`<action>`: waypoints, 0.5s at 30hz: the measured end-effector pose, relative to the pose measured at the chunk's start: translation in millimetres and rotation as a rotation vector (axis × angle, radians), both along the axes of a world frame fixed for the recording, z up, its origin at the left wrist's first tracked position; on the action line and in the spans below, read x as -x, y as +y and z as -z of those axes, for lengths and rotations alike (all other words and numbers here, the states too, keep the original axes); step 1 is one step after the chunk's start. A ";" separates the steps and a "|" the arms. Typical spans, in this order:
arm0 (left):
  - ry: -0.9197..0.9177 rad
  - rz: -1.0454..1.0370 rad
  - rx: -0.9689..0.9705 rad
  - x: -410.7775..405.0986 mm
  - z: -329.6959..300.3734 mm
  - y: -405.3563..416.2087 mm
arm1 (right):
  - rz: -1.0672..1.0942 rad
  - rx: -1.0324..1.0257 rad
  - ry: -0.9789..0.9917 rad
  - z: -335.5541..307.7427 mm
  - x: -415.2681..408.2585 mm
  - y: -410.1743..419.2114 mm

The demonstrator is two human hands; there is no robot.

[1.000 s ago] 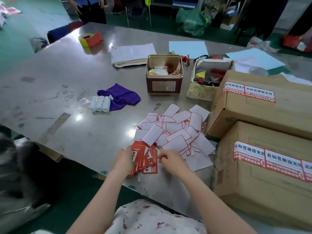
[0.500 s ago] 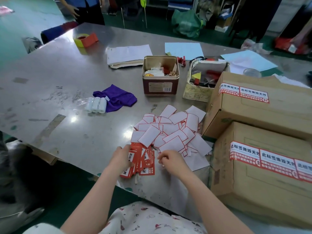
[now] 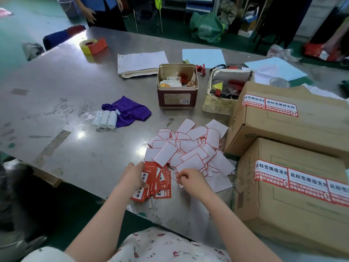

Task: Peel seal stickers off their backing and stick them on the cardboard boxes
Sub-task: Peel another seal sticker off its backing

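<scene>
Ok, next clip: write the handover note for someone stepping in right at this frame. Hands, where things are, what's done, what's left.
Left hand holds the fanned stack of red seal stickers at the table's near edge.
Right hand is curled beside the stack, apparently pinching a piece; what exactly is hidden.
Pile of empty white backings lies just beyond the hands.
Done: the near cardboard box and the far cardboard box, both to the right, already carry stickers.
Left: peel the next sticker and stick it on a box.

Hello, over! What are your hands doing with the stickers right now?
Left hand holds red sticker stack. Right hand pinching, contents unclear. Backing pile crowds the boxes.
</scene>
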State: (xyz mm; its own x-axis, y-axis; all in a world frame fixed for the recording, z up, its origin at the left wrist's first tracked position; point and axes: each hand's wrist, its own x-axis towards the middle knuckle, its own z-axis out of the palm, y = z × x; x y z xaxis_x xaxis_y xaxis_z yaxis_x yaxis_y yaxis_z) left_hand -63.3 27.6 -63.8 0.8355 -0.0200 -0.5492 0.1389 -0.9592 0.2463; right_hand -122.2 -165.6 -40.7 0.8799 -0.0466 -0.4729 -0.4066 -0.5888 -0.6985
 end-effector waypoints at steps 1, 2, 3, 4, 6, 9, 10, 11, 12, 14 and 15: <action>-0.002 0.020 -0.021 -1.3 -1.0 -0.4 | -0.003 -0.001 -0.003 -0.2 -0.2 0.2; -0.002 0.040 -0.043 -2.7 -1.6 -0.5 | -0.004 -0.004 -0.006 -0.4 -0.5 0.4; -0.002 0.055 -0.066 -3.8 -1.9 -0.5 | -0.004 -0.009 -0.009 -0.5 -0.4 0.4; -0.007 0.065 -0.081 -5.3 -2.8 -0.9 | -0.001 -0.014 -0.012 -0.7 -1.0 -0.2; -0.016 0.056 -0.073 -8.0 -3.9 -0.9 | 0.005 -0.023 -0.019 -1.4 -1.4 -1.8; -0.025 0.030 0.005 -12.9 -5.7 -1.7 | 0.017 -0.021 -0.033 -0.9 -2.1 -6.5; -0.037 0.024 0.030 -15.0 -5.9 -2.3 | 0.022 -0.022 -0.034 -0.7 -2.6 -8.4; -0.054 0.014 0.054 -17.0 -6.7 -2.7 | 0.028 -0.021 -0.033 -0.6 -2.6 -9.8; -0.071 -0.002 0.085 -18.7 -7.5 -3.1 | 0.033 -0.019 -0.034 -0.8 -2.7 -11.1; -0.096 -0.047 0.158 -21.8 -9.6 -5.0 | 0.041 -0.022 -0.044 -0.7 -2.9 -13.7; -0.107 -0.066 0.187 -22.7 -11.2 -6.4 | 0.043 -0.024 -0.048 -0.9 -3.1 -14.6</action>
